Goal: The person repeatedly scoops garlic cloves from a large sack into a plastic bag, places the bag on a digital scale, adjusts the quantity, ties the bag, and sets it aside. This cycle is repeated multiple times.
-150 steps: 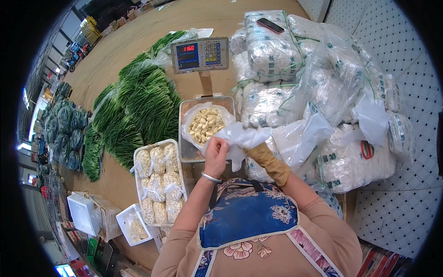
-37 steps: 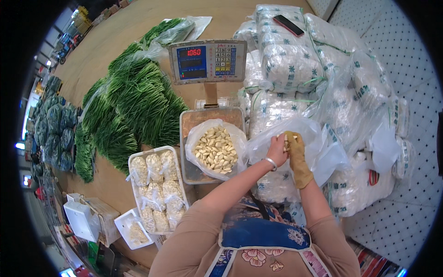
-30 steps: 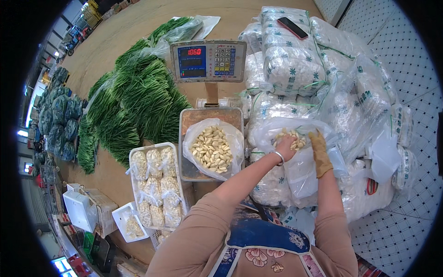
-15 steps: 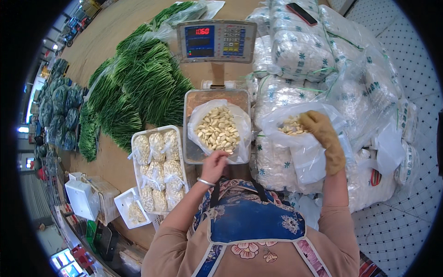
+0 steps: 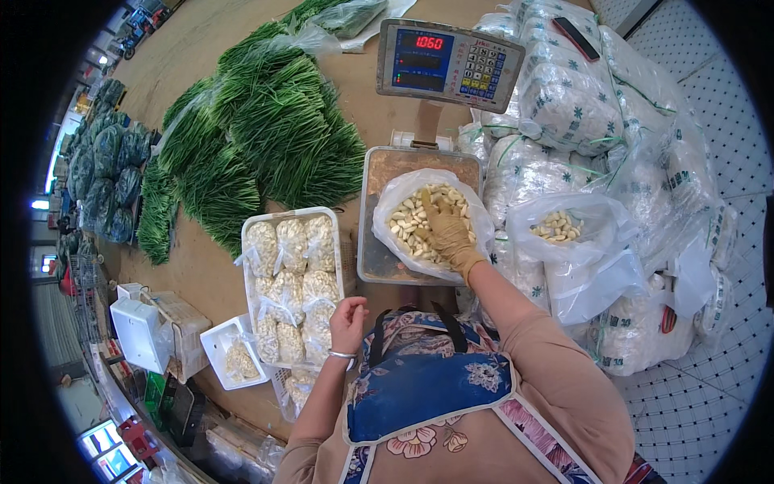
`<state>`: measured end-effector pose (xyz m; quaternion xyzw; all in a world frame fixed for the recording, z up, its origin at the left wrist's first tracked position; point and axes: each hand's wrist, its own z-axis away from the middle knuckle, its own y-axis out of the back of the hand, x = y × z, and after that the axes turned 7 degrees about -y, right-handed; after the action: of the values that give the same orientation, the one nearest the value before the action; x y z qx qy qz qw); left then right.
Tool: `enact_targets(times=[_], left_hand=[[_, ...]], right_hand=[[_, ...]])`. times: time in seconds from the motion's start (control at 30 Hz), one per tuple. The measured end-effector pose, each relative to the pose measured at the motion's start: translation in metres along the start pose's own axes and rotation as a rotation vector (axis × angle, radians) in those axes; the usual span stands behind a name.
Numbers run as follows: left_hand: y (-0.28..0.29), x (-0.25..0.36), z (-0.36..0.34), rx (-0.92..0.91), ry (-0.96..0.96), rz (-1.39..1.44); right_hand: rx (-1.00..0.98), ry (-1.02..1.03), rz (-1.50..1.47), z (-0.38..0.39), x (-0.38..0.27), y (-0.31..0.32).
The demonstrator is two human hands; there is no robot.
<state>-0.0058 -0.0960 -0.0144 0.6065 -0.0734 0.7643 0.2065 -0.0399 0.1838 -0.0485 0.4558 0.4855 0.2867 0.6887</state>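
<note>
My right hand [image 5: 447, 234], in a tan work glove, lies on the pale peeled garlic cloves [image 5: 405, 216] in an open clear plastic bag [image 5: 387, 242]. Its fingers are spread over the cloves; whether any clove is under the palm is hidden. The bag rests on the metal pan [image 5: 372, 262] of a weighing scale, whose display [image 5: 450, 64] is lit red. Bare, with a bracelet at the wrist, my left hand [image 5: 347, 324] hovers by the white crate's right side. Its fingers are curled in and nothing shows in them.
A second open bag of cloves [image 5: 556, 227] sits right of the scale on stacked plastic-wrapped packs [image 5: 568, 105], where a phone [image 5: 576, 39] lies. Bagged cloves fill the white crate [image 5: 248, 234]. Green stalks [image 5: 274, 129] are heaped behind it. A white foam box [image 5: 218, 343] stands lower left.
My gloved right hand has moved left from the second bag into the bag on the scale. My left hand has left that bag and drawn back toward the crate. The view has shifted.
</note>
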Motion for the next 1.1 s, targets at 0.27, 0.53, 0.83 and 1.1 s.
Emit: enact_targets(times=[0.27, 0.53, 0.83, 1.1], left_hand=[[0.012, -0.001, -0.027, -0.072, -0.007, 0.016], [-0.007, 0.000, -0.075, -0.197, -0.077, 0.018], [-0.030, -0.027, -0.149, -0.116, -0.212, -0.401], [-0.059, -0.054, -0.203, -0.076, -0.263, -0.505]], right_hand=[[0.131, 0.049, -0.638, -0.001, 0.004, 0.018], [0.119, 0.063, -0.590, 0.021, -0.025, 0.115], [0.375, -0.497, -0.178, 0.085, 0.138, 0.182], [0.279, -0.343, -0.389, 0.078, 0.064, 0.167]])
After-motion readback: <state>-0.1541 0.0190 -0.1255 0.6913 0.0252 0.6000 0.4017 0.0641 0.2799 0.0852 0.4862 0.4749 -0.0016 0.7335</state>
